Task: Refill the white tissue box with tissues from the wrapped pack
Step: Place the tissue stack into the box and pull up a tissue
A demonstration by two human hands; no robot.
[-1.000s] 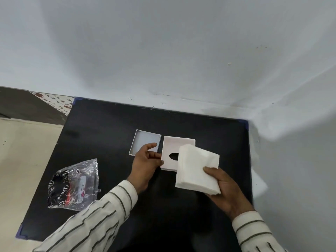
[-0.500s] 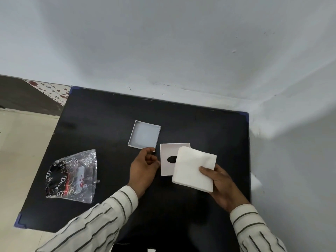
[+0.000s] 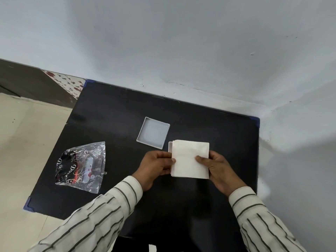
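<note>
A white stack of tissues (image 3: 190, 159) lies over the slotted part of the white tissue box (image 3: 170, 146), of which only a thin strip shows at the stack's left edge. My left hand (image 3: 156, 165) grips the stack's left edge, perhaps the box part too. My right hand (image 3: 217, 167) holds the right side, thumb on top. The other half of the box, a shallow white tray (image 3: 153, 132), lies open and empty just behind and to the left. The emptied clear wrapper (image 3: 81, 166) with black and red print lies at the left of the table.
The black square table (image 3: 116, 113) stands in a corner, with white walls behind and to the right. Beige floor lies to the left. My striped sleeves (image 3: 101, 215) reach in from the near edge.
My right hand has brought the tissue stack left and squarely over the slotted box part, hiding the slot. My left hand has moved onto the stack's left edge.
</note>
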